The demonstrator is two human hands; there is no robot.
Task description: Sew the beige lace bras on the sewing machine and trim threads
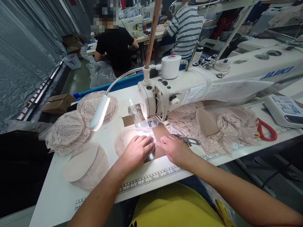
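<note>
A pale lace cup piece (pixel 120 142) with a smooth beige pad lies in front of the sewing machine head (pixel 151 97), lit by the lamp. My left hand (pixel 137 146) rests on it, fingers laid out over the fabric. Beside it my right hand (pixel 174 149) pinches the fabric's edge, thumb and forefinger close to my left fingertips. What exactly lies between those fingers is too small to make out. Thread snips (pixel 193 141) lie just beyond my right hand. The needle area is partly hidden by the machine head.
Stacked lace pieces (pixel 68 129) and a beige cup pad (pixel 81 162) lie at the left, below a gooseneck lamp (pixel 100 113). More lace (pixel 227 126) and red-handled scissors (pixel 267 130) are at the right. A printed ruler (pixel 151 179) edges the table. Two people sit beyond.
</note>
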